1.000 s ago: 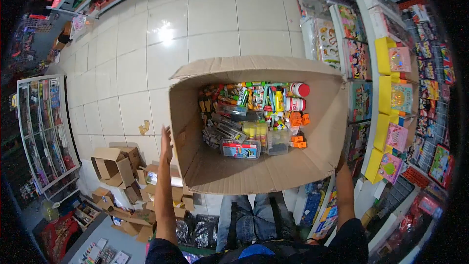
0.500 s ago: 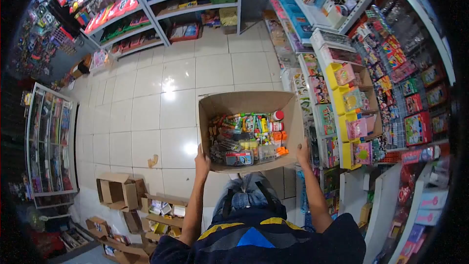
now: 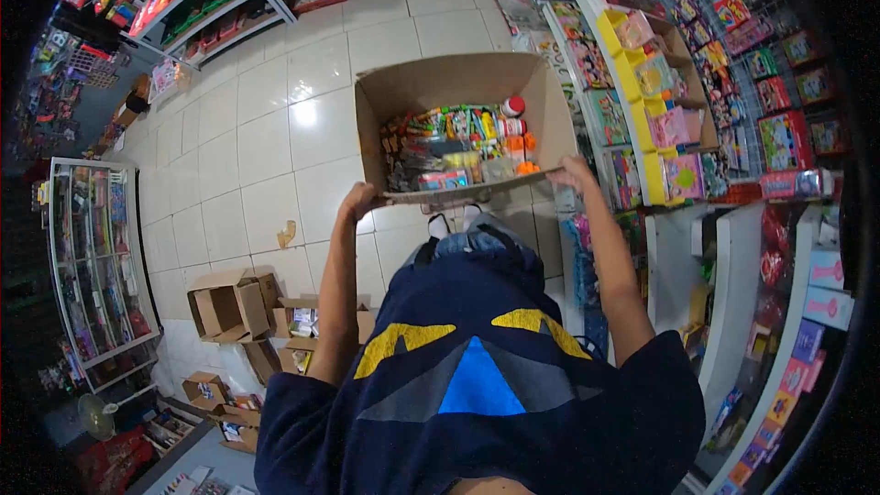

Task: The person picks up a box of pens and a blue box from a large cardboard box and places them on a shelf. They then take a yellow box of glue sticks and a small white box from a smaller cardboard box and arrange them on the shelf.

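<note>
A large open cardboard box is held out in front of my body, over the tiled floor. My left hand is closed on its near left corner, and my right hand grips the near right corner at the rim. Inside lies a jumble of small goods: white jars with red lids, orange-capped containers, clear plastic packs and several colourful tubes. The near wall of the box hides part of what is inside. Below it my shoes show on the floor.
Shelves of packaged goods run along the right, with yellow trays close to the box. A glass display case stands at the left. Opened cardboard boxes sit on the floor at lower left, near a fan. White tiles lie left of the box.
The box and both hands have shifted up in the view, farther from my torso. My hands now hold the near corners at the rim instead of the sides. More of my shirt shows.
</note>
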A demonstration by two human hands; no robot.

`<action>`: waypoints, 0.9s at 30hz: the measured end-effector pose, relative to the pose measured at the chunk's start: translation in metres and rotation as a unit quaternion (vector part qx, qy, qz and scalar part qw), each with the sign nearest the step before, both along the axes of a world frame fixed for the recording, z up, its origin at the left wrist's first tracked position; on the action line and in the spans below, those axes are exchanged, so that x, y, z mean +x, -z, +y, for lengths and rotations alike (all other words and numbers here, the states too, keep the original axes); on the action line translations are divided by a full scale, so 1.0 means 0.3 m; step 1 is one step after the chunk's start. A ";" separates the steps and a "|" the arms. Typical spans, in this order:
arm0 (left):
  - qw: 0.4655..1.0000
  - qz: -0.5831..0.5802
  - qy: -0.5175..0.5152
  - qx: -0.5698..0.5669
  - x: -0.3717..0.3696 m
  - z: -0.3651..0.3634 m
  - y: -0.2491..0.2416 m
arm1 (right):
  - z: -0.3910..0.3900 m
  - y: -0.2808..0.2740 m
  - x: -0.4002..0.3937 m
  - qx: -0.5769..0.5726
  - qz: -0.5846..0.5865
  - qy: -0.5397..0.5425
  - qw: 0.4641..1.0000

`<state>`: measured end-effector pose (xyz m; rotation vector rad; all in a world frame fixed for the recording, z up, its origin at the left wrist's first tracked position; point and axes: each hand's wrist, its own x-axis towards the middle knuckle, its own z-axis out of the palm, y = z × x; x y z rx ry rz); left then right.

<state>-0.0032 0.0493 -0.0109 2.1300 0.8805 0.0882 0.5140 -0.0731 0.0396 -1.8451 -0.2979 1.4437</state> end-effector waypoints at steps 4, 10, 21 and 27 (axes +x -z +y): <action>0.970 -0.041 -0.143 -0.190 0.012 -0.015 -0.071 | 0.009 -0.041 -0.002 -0.019 -0.002 0.004 1.000; 0.812 -0.096 -0.372 -0.440 0.063 -0.114 -0.205 | -0.066 -0.045 -0.099 0.019 -0.097 0.069 0.993; 0.630 -0.075 -0.578 -0.513 -0.218 -0.784 0.198 | -0.125 -0.159 -0.349 0.278 -0.380 0.094 0.877; 0.715 0.124 -0.448 -0.522 -0.305 -1.051 0.465 | 0.172 -0.111 -0.329 0.211 -0.255 -0.239 0.913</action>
